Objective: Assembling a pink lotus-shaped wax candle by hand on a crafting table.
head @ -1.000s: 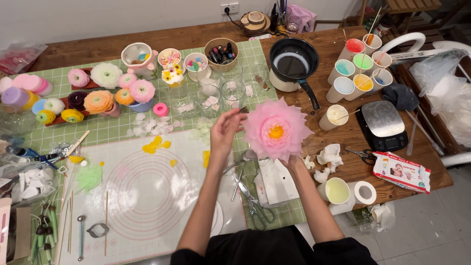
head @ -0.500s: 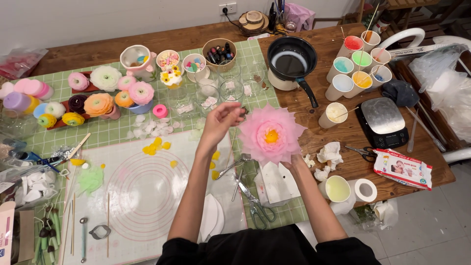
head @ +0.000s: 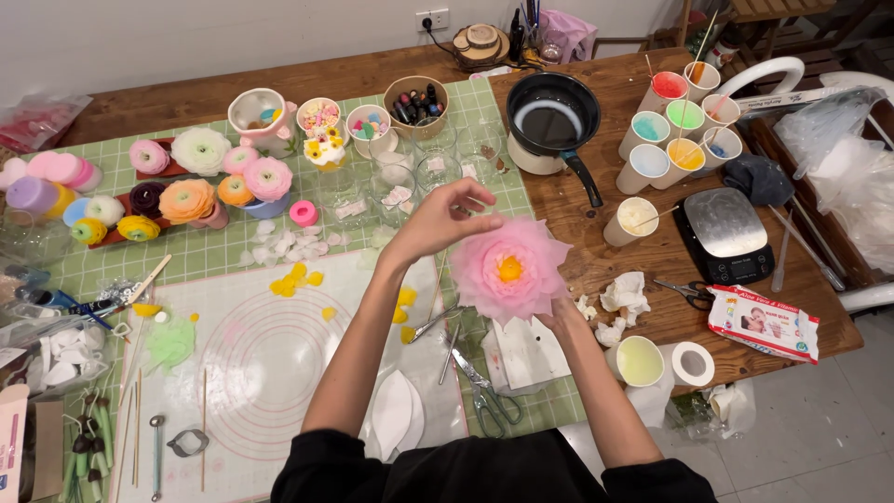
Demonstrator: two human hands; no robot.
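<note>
Since a moment ago, the left hand point(head: 438, 219) has lifted off the large pink layered flower with a yellow centre point(head: 510, 270), fingers loosely pinched, holding nothing. Right hand point(head: 559, 315) grips it from underneath; thin petals look light and fragile, so the base seems the safest hold.

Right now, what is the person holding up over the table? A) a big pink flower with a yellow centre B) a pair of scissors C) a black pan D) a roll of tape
A: the right hand holds the pink flower from below, and the left hand touches its petals.
</note>
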